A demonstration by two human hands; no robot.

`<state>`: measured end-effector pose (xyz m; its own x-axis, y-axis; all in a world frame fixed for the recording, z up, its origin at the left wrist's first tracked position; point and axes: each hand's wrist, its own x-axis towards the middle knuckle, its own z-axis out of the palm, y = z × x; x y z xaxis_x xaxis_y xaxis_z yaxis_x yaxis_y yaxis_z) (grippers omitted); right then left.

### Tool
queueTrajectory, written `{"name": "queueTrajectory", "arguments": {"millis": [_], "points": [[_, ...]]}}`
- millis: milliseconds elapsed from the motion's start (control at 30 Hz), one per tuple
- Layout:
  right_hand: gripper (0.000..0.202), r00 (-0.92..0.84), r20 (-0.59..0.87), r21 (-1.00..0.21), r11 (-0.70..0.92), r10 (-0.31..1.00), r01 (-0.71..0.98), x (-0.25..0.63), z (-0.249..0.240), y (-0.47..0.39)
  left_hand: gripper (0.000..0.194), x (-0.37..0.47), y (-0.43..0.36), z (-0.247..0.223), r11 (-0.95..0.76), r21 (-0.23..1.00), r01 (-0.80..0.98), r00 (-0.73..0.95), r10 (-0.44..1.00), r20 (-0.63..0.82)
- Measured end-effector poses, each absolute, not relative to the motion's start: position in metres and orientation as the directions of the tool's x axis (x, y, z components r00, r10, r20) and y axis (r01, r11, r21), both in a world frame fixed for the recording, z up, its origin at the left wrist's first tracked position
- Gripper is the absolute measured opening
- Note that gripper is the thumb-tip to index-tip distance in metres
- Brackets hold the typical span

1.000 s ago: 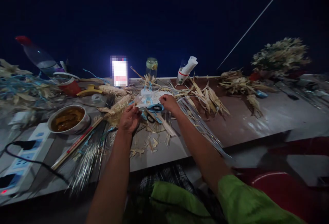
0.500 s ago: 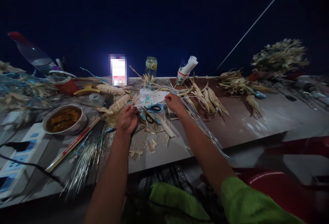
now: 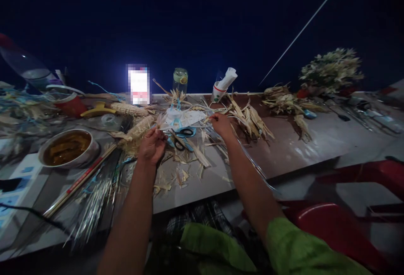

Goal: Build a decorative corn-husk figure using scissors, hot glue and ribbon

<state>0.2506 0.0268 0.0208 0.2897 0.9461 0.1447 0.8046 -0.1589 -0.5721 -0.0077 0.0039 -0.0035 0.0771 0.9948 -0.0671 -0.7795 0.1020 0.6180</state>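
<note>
My left hand (image 3: 152, 145) pinches the lower end of a small pale husk flower (image 3: 160, 120), whose petals point up. Across the scissors, my right hand (image 3: 221, 124) is closed, its fingertips together at a small pale piece too small to make out. Between the hands lie black-handled scissors (image 3: 185, 132) on something light blue, with white paper (image 3: 192, 118) and a white spool (image 3: 173, 115) behind them. Scraps of dry husk (image 3: 199, 155) are scattered in front.
At the left are a bowl of brown liquid (image 3: 68, 148), a power strip (image 3: 22, 190) and a bundle of thin wires (image 3: 97, 207). A lit phone (image 3: 139, 84), a bottle (image 3: 180, 79) and a paper cup (image 3: 218, 92) stand at the back. Husks (image 3: 249, 119) lie right.
The view has shifted slightly to the right. My right hand has moved off the white paper's edge and a little away from my left hand, which still pinches the flower.
</note>
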Motion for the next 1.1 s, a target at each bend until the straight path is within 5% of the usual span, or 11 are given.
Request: {"name": "queueTrajectory", "arguments": {"millis": [367,567,767,1100], "points": [[0.026,0.298,0.165,-0.519,-0.174,0.940,0.837,0.268,0.017,0.015,0.019,-0.007,0.005,-0.006,0.122,0.605,-0.786,0.090,0.993,-0.082],[0.022,0.091,0.003,-0.412,-0.082,0.996,0.907,0.252,0.016,0.010,0.018,-0.005,0.004,-0.003,0.119,0.616,-0.779,0.068,0.992,-0.105],[0.017,0.112,-0.031,-0.319,-0.116,0.993,0.941,0.227,0.002,0.015,0.017,-0.005,0.005,-0.005,0.120,0.607,-0.785,0.074,0.992,-0.100],[0.020,0.138,-0.084,-0.543,-0.162,0.987,0.824,0.238,0.012,0.027,0.021,-0.007,0.003,-0.001,0.085,0.613,-0.786,0.060,0.996,-0.060]]}}
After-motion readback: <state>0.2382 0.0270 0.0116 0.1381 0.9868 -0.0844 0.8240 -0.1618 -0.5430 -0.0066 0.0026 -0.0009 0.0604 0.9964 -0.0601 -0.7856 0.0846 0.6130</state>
